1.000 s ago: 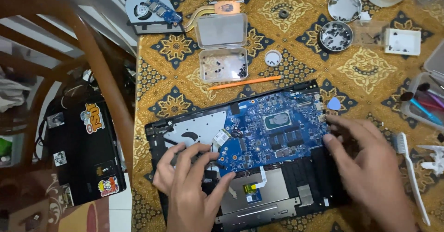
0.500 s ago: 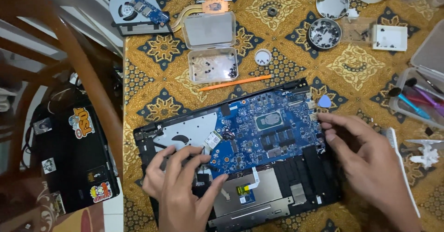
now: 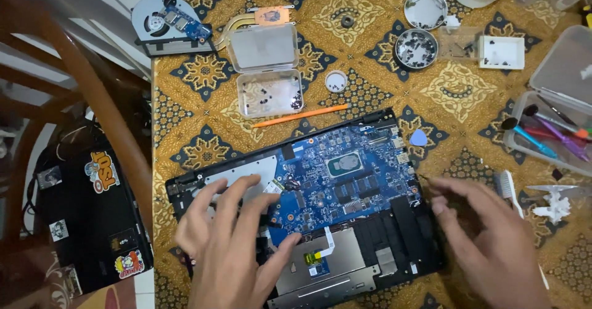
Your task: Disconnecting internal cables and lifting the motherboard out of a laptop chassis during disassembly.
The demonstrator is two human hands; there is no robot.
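Note:
An opened black laptop base (image 3: 407, 229) lies on the patterned table with its blue motherboard (image 3: 345, 179) exposed. My left hand (image 3: 231, 241) rests flat on the left part of the base, fingers spread over the silver plate and the board's left edge. My right hand (image 3: 493, 241) hovers at the base's right edge, fingers loosely curled and blurred, holding nothing that I can see.
An orange pry stick (image 3: 302, 116), a clear hinged box of screws (image 3: 268, 75), a blue pick (image 3: 419, 138), two round tins of screws (image 3: 416, 49), a fan with heat pipe (image 3: 172, 22), a white brush (image 3: 509, 189) and a tool tray (image 3: 549, 130) surround it. A stickered black laptop (image 3: 92, 223) lies at left.
The view has shifted, so the laptop sits a little more to the right in frame. My right hand has drawn slightly off the board to the base's right edge. My left hand stays on the left side.

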